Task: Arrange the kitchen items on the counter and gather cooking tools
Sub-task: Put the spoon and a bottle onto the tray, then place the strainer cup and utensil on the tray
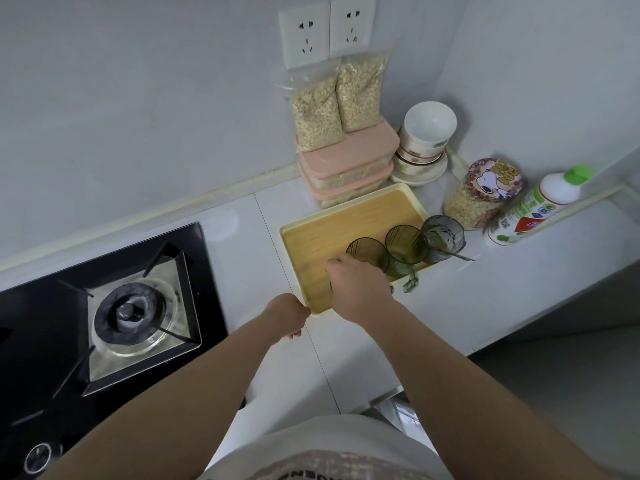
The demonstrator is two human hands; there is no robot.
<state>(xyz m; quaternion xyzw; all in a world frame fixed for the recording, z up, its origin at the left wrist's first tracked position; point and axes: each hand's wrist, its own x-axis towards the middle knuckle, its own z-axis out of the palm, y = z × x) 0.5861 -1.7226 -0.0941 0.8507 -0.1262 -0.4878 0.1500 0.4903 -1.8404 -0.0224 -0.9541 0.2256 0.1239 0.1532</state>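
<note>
I see my right hand (358,289) low in the centre of the frame, reaching down over the near end of the yellow tray (332,233). Its fingers are curled around something green under the palm, probably a glass, though the hand hides most of it, so I cannot tell how firm the grip is. Just beyond the fingertips stands a green glass (367,255), touching or nearly touching them. A second green glass (405,244) sits to its right, and a grey glass (443,235) with a spoon (457,255) in it stands at the tray's right corner.

My left hand (287,315) is closed on the tray's near left corner, fingers tucked under the rim.

Behind the tray, upper centre, pink-lidded boxes (348,164) are stacked with two bags of oats (337,98) on top. Bowls (424,140) are stacked to the right, then an oat jar (483,194) and a white bottle (536,204). The gas hob (114,306) fills the lower left.
</note>
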